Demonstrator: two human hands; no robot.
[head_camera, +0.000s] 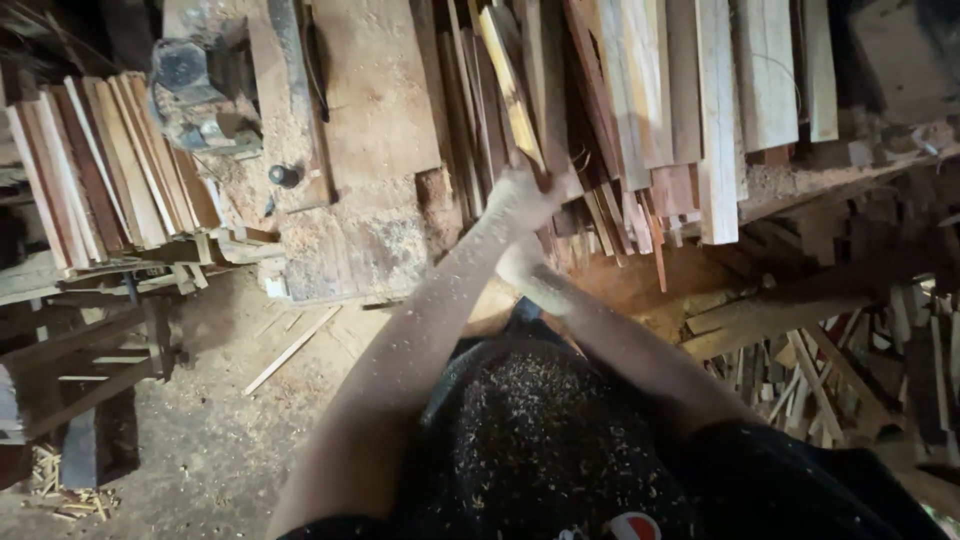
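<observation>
Head view: person is standing at a sawdust-covered workbench (370, 130) in a woodshop, both forearms dusted with wood chips and crossing in front of the body.

Left hand (525, 190) is reaching up and across into a leaning pile of wood slats (640, 110) and is gripping 1 yellowish slat (510, 90) near its lower end. Fingers are closing around the slat; the slat is running up and away from the palm, tilted slightly left, with its lower end hidden behind the hand. The hand is motion-blurred, so exact finger placement cannot be told.

Right hand (528, 272) is sitting lower, just below the left hand and near the bench edge. It is blurred; cannot tell whether its fingers are wide, narrow or holding anything.

Progress, as a judgement: 1 neat stack of slats (110, 170) is already lying at the left of the bench, beside a dusty machine motor (195, 95). The large pile on the right is looking mostly unsorted, so the bulk of the handling appears to be left. The gripped slat is not yet clear of the pile.

Floor (200, 440) is carrying sawdust and 1 loose strip (292, 350).
</observation>
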